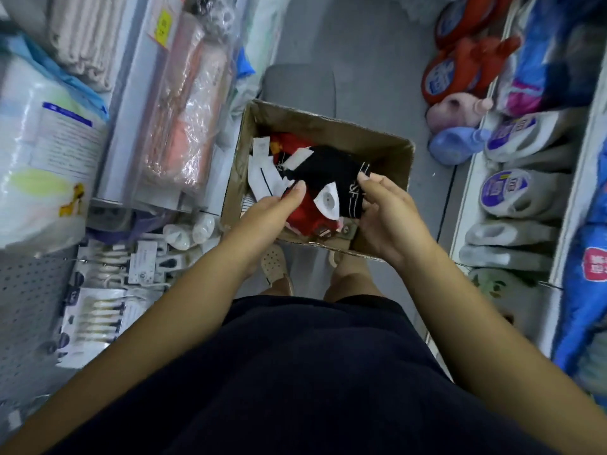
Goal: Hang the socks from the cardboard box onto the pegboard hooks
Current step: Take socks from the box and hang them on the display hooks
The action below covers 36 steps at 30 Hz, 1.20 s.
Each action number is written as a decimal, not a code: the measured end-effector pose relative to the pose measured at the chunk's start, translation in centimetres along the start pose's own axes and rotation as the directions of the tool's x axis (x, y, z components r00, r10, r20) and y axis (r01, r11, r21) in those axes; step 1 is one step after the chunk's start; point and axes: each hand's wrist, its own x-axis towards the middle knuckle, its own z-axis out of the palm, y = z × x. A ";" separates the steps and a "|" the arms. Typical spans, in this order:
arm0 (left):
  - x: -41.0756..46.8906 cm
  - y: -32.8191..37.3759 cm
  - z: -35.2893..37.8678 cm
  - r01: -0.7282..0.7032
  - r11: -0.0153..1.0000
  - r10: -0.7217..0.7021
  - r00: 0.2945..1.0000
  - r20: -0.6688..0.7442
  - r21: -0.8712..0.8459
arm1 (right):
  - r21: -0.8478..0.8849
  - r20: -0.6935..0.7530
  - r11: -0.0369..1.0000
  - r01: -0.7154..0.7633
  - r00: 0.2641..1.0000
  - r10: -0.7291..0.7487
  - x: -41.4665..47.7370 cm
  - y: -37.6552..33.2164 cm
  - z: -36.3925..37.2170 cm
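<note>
The open brown cardboard box (328, 126) sat at twelve o'clock of the person, socks heaped inside. The left grip (279, 208) clasped a red fabric sock (305, 213), and at its three o'clock the right grip (387, 221) pinched a black white-striped sock (331, 172).

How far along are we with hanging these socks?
Done: nothing I can confirm; packs hang on the pegboard, too blurred to name. In hand: over the box, the right hand pinches a black sock and the left hand holds a red sock. Left: more socks lie in the box, all still to hang.
</note>
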 end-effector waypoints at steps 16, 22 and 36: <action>-4.2 2.3 2.9 -0.391 0.919 0.383 0.916 0.119 0.054 | 0.254 -0.220 0.950 0.183 0.967 -0.127 -8.4 -2.7 -2.1; -5.4 0.5 5.1 -0.258 0.952 0.267 0.963 0.039 -0.162 | 0.244 -0.194 0.960 0.136 0.977 -0.089 -9.1 -2.9 -5.3; -10.2 -4.5 19.3 -0.242 0.579 0.211 0.967 -0.144 -0.778 | 0.028 0.282 0.998 -0.050 0.959 0.041 -15.7 -1.3 -15.7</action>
